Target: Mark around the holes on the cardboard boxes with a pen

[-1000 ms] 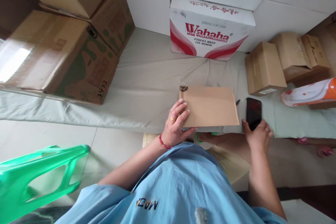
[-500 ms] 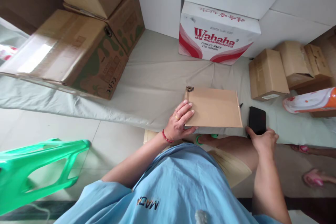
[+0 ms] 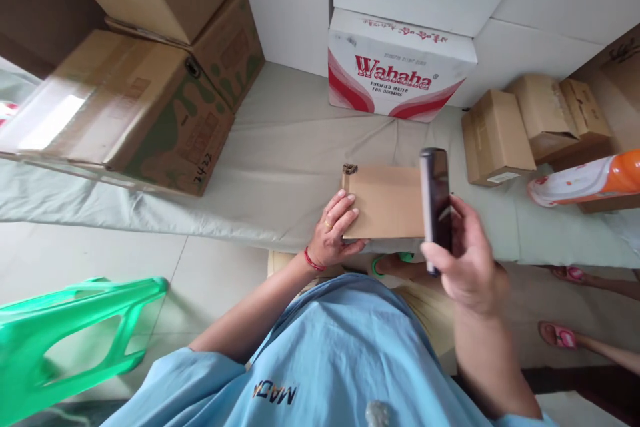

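Observation:
My right hand (image 3: 473,260) grips a black smartphone (image 3: 439,207), thumb on the near side and fingers behind. The phone is raised and tilted nearly edge-on, hiding the right end of a flat brown kraft-covered notebook (image 3: 385,200). That notebook lies at the near edge of the cloth-covered table (image 3: 295,147), with a dark printed mark at its far left corner. My left hand (image 3: 334,233) holds its left end, fingers on the cover and thumb along the near edge. A ring and a red bracelet show on this hand.
Large cardboard boxes (image 3: 150,107) stand at the left, a Wahaha water carton (image 3: 395,73) at the back. Small brown boxes (image 3: 495,137) and an orange-and-white bottle-shaped package (image 3: 585,177) are at the right. A green stool (image 3: 115,340) stands lower left; another person's feet (image 3: 563,335) show lower right.
My right hand has lifted the phone from the table edge, moving it left and tilting it over the notebook's right end. My left hand stays on the notebook.

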### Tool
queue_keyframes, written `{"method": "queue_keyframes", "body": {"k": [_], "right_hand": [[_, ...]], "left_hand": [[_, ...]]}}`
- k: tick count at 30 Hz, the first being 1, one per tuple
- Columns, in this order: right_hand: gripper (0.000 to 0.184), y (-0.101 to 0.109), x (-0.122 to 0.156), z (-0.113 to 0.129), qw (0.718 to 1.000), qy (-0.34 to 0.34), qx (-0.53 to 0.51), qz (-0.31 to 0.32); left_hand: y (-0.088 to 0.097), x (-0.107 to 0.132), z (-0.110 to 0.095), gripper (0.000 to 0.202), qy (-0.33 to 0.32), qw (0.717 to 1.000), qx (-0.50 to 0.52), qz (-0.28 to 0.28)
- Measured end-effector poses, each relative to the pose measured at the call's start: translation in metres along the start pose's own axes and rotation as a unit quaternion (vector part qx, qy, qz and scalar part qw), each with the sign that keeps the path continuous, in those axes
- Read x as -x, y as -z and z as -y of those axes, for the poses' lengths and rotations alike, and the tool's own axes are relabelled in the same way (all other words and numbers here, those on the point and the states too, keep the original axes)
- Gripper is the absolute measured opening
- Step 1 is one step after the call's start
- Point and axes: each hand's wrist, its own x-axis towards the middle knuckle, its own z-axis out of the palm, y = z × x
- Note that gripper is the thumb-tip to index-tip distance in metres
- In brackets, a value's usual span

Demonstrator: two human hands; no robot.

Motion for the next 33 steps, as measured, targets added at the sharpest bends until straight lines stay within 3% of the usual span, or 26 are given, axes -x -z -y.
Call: {"method": "queue_keyframes", "body": {"k": [4, 8, 13, 24, 33], "right_hand": [[0.09, -0.058, 0.007, 0.005, 0.979, 0.123, 0.15, -0.062], [0.086, -0.087, 0.013, 0.0, 0.952, 0.197, 0.21, -0.101], [0.088, -0.091, 0.016, -0.002, 0.948, 0.197, 0.228, -0.105], [0.09, -0.097, 0.023, -0.005, 0.946, 0.207, 0.23, -0.097], [0.09, -0.098, 0.024, -0.007, 0.944, 0.202, 0.242, -0.097]], "left_hand": [[0.0, 0.006, -0.002, 0.073, 0.023, 0.999, -0.025, -0.011], [0.004, 0.01, -0.002, 0.072, 0.06, 0.998, 0.005, -0.003], [0.006, 0.011, -0.002, 0.083, 0.073, 0.997, 0.033, 0.011], [0.002, 0.006, -0.004, 0.065, 0.059, 0.998, -0.016, -0.008], [0.002, 0.007, -0.004, 0.07, 0.068, 0.998, -0.014, -0.006]]}}
